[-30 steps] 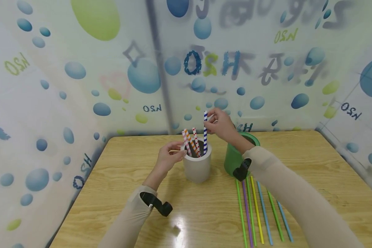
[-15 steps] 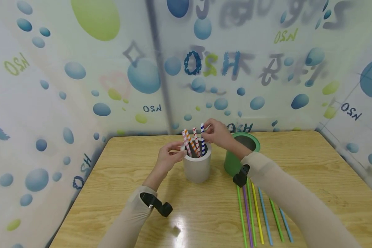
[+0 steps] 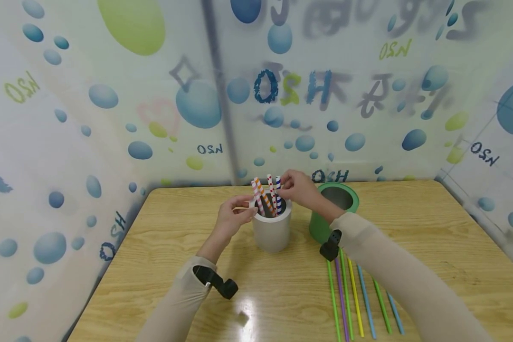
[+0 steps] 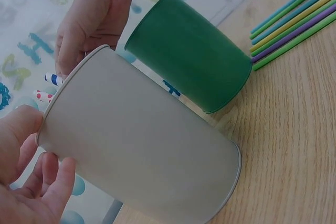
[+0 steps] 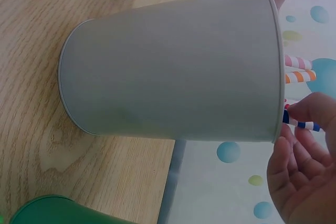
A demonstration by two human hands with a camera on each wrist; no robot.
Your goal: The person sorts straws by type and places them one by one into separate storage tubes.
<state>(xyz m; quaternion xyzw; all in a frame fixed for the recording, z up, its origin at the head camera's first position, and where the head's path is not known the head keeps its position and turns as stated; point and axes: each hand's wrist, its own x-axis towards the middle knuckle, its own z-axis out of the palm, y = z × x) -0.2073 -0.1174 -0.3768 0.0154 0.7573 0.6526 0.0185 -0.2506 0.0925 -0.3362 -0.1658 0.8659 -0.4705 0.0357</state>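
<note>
A white cup-shaped container [image 3: 271, 235] stands upright on the table, with several patterned paper straws in it: a pink-striped straw [image 3: 257, 192], an orange-striped straw [image 3: 263, 195], a red-dotted straw [image 3: 271, 187] and a blue-striped straw [image 3: 278, 205]. My left hand [image 3: 232, 219] holds the container's rim on its left side, thumb to the front. At the right of the rim, my right hand [image 3: 300, 189] pinches the upper part of the blue-striped straw, whose lower end is inside. In the right wrist view, the thumb and fingers meet around that straw [image 5: 311, 126]. The straws' bottoms are hidden.
A green container [image 3: 319, 227] stands just right of the white one, partly behind my right forearm. Several long plain straws in green, purple, yellow and blue, such as the yellow straw [image 3: 356, 304], lie side by side on the wooden table [image 3: 154, 266]. A patterned wall rises behind.
My right hand has moved down and slightly left, lowering the blue-striped straw deeper into the white container. The left hand has stayed at the rim.
</note>
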